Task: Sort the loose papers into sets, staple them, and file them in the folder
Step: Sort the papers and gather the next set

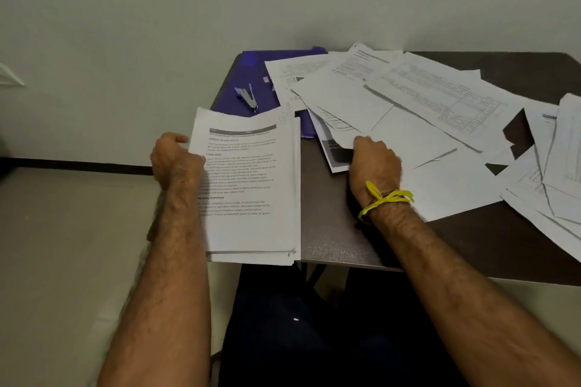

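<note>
The dark table stands against a pale wall and carries nearly everything, so the order here runs from it down to the stapler. Across its middle and right side lies the spread of loose papers, overlapping at all angles, some with printed tables, none squared up. At the far left corner sits the blue folder, lying flat, partly covered by the nearest sheets of the spread. The gathered stack is held at the table's left edge, overhanging it, printed side up with headed text on the top page; its lower edge shows many sheets, roughly aligned. The left hand grips that stack by its left edge, fingers curled round it. The right hand, with a yellow thread at the wrist, rests at the near edge of the spread with its fingers curled on the corner of 1 sheet there, apparently pinching it. The stapler lies on the folder, apart from both hands, with a small pink scrap near it.

The step in hand looks like sorting: pulling 1 more page to join the held set. The next move likely calls for lifting that sheet free without dragging its neighbours, then laying it squarely on the stack; stapling and filing are not yet begun
</note>
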